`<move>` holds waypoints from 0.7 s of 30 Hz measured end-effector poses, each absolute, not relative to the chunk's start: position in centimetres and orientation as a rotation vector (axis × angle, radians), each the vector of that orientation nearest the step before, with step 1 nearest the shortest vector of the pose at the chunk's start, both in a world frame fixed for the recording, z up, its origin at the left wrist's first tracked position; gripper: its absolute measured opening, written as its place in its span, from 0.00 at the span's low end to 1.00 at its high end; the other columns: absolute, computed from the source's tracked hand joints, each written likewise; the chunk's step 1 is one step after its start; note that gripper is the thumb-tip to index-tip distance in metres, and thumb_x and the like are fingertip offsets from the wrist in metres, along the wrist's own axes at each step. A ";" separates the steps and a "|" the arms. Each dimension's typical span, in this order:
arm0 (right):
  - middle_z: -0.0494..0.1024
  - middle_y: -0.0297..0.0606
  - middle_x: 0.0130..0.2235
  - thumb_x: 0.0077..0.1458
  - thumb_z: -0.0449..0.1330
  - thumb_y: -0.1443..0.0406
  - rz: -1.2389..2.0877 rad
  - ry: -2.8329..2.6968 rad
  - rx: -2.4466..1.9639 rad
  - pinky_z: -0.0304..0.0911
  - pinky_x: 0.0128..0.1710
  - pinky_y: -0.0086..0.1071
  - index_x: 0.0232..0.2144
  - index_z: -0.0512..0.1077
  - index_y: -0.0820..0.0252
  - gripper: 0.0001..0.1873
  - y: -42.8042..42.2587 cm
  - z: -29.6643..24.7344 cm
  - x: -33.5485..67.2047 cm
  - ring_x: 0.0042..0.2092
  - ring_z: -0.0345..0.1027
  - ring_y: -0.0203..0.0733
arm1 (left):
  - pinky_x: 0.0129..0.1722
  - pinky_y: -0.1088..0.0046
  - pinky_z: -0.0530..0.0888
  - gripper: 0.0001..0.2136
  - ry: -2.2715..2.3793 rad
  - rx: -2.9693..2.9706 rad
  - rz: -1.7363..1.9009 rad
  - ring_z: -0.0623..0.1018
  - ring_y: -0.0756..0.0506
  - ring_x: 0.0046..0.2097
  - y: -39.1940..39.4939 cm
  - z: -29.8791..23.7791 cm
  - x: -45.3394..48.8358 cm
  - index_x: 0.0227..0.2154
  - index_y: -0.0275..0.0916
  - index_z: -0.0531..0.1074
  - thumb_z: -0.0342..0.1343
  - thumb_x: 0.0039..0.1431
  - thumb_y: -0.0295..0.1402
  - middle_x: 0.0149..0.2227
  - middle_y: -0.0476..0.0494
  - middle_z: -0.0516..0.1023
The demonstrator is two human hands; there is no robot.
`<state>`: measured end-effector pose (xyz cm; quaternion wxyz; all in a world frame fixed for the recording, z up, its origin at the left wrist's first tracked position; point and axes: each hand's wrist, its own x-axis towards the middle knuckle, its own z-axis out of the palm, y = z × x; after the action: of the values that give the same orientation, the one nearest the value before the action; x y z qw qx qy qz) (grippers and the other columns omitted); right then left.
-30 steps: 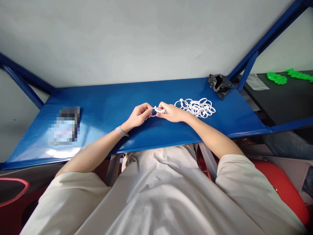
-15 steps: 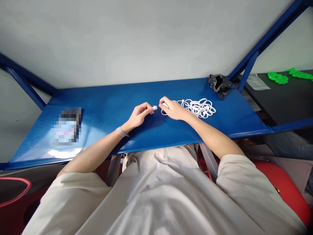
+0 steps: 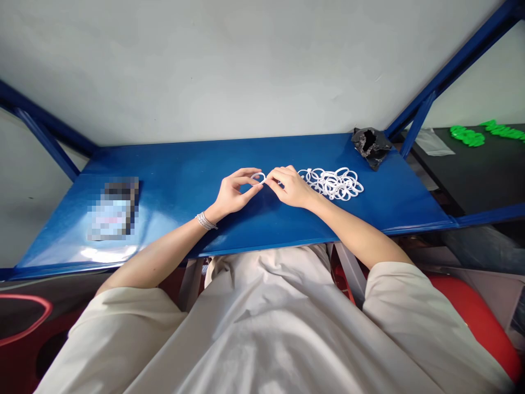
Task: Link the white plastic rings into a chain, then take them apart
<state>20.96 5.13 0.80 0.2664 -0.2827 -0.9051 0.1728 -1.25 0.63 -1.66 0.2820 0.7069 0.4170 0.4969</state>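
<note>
My left hand (image 3: 233,192) has its thumb and fingers curled around a small white ring (image 3: 263,176) above the blue table. The fingertips of my right hand (image 3: 293,187) pinch the right side of that same ring, so the two hands almost meet. Just right of my right hand, a loose pile of white rings (image 3: 338,185) lies on the tabletop, its near left part hidden by the hand.
The blue table (image 3: 180,169) backs onto a grey wall (image 3: 229,71). A pixelated object (image 3: 112,210) lies at its left. A crumpled black bag (image 3: 371,145) sits at the back right corner. Bright green pieces (image 3: 467,135) rest on a dark surface beyond.
The small white piece at my left fingertips has given way to a ring held between both hands. My left fingers have spread wider, and my right fingertips have come up to the ring.
</note>
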 end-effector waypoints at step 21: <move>0.81 0.48 0.38 0.78 0.45 0.62 -0.010 -2.582 -0.776 0.53 0.45 0.42 0.39 0.75 0.64 0.22 4.4 -0.8 20.0 0.40 0.71 0.49 | 0.48 0.68 0.77 0.24 1.195 2.272 0.993 0.81 0.43 0.43 0.5 -1.2 -2.4 0.48 0.37 0.82 0.59 0.68 0.54 0.49 0.36 0.82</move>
<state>19.96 4.40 -0.81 0.2208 -0.2807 -0.9341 -0.0037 -2.39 0.51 -1.16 0.1933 0.8099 0.4260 0.3538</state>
